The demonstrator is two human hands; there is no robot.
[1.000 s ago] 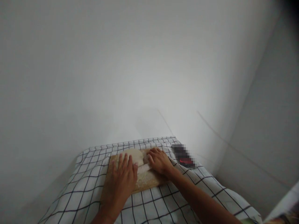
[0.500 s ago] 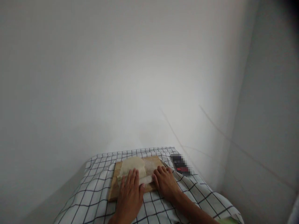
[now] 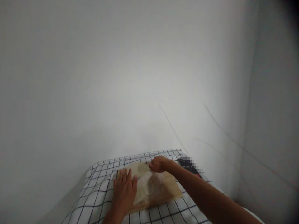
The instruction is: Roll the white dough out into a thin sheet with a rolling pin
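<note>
A flat sheet of pale dough (image 3: 144, 188) lies on a wooden board (image 3: 169, 189), with a light rolling pin (image 3: 143, 176) slanting across it, hard to tell from the dough. My left hand (image 3: 124, 188) rests flat over the board's left side, fingers stretched out, at the pin's near end. At the far side of the board, my right hand (image 3: 158, 164) is closed around the pin's other end. Its fingers hide that end, and the forearm reaches over the board's right side.
Under the board spreads a white cloth with a dark grid (image 3: 94, 183). A dark, partly pixelated item (image 3: 188, 165) lies to the right, beyond my forearm. A pale wall (image 3: 140, 93) rises behind the cloth's far edge, with another wall at the right.
My right hand has moved away from me to the board's far side, and the rolling pin now slants more steeply. The board looks turned. More dough shows on the near side of the pin.
</note>
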